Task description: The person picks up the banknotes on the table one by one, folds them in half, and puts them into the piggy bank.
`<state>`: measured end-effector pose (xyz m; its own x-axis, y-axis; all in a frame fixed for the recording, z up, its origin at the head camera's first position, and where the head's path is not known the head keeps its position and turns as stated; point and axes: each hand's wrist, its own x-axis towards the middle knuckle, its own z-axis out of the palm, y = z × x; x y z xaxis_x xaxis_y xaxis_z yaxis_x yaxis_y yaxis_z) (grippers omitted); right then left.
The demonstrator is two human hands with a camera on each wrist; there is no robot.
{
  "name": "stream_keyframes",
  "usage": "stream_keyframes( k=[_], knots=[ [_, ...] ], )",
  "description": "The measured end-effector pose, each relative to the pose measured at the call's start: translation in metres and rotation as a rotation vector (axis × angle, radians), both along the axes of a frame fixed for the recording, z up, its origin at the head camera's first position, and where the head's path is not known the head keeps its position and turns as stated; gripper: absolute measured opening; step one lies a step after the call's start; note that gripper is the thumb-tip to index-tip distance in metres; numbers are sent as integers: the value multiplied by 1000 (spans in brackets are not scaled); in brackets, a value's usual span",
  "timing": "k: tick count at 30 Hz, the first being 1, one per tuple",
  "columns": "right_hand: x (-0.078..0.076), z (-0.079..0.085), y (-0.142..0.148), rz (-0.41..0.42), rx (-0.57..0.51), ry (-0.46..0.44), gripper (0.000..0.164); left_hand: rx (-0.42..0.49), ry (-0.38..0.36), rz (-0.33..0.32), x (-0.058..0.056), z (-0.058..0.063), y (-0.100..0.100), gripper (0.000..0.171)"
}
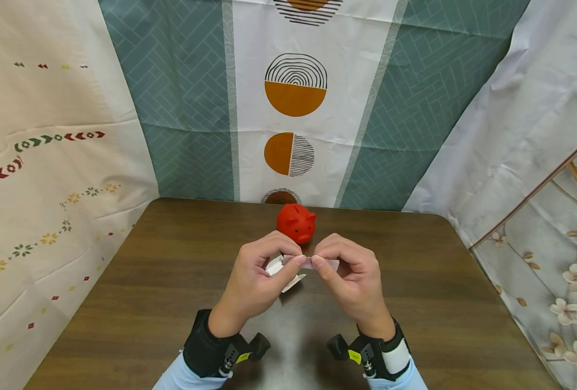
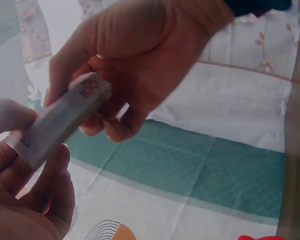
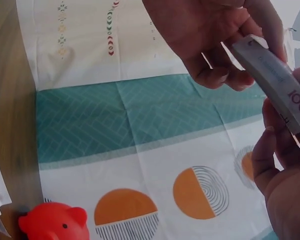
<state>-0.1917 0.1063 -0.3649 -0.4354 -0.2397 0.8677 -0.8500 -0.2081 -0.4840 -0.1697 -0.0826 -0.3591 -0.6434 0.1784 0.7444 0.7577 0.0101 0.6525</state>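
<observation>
Two hands are hovering over the middle of the surface (image 1: 439, 281), side by side, with their wrists nearer and their fingertips meeting in front. The left hand (image 1: 254, 276) is bending its fingers and pinching with thumb and pointer finger. The right hand (image 1: 354, 273) is doing the same from the other side. Each grip is almost closed, with only the thin paper between thumb and finger.

That paper is one folded note (image 2: 64, 117), a long, narrow strip showing "100" at its right end. It is hanging in the air between the hands, and both are touching it.

Some white paper (image 1: 275, 265) is lying on the surface below the left hand, partly hiding behind the thumb. I cannot tell if it is one piece or two. One red pig (image 1: 296, 223) is standing just past the hands, near the far edge, facing the near side.

The person is wearing two black wristbands (image 1: 205, 342) and two light blue sleeves (image 1: 188, 374). A green and white cloth (image 1: 186, 108) is hanging at the far side.
</observation>
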Motion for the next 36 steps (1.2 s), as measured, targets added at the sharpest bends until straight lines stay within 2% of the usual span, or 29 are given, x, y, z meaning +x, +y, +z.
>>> stream_keyframes(
  k=[8,14,19,25,36],
  knots=[
    [-1,2,8,-20,2,-1,6,82,-8,-69,-2,-2,-4,14],
    [1,4,14,-58,14,-27,5,102,-21,-70,-2,-2,-10,19],
    [1,6,20,-76,3,-47,5,80,-51,-75,-3,2,-11,18],
    [1,7,22,-68,-4,-85,4,94,-52,-50,-2,4,-12,17],
    [0,5,21,-40,26,-73,4,92,-57,-74,-3,1,-7,16]
  ],
)
